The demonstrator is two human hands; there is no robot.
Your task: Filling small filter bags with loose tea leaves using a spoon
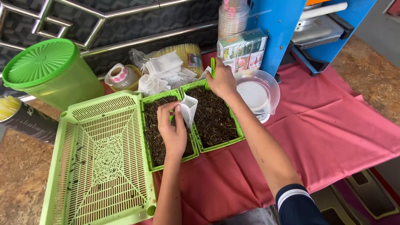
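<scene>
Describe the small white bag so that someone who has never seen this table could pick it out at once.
Find the two green trays of dark loose leaves on the pink cloth. Between them, the left hand pinches a small white bag. Unlike the heaped white bags behind, it is held open and upright.

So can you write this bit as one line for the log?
left hand: holds white paper bag | right hand: holds green scoop | under them: two green trays of dark dried leaves

light: bright, even daylight | shadows: soft, short | focus: sharp throughout | edges: slight wide-angle bending
</scene>
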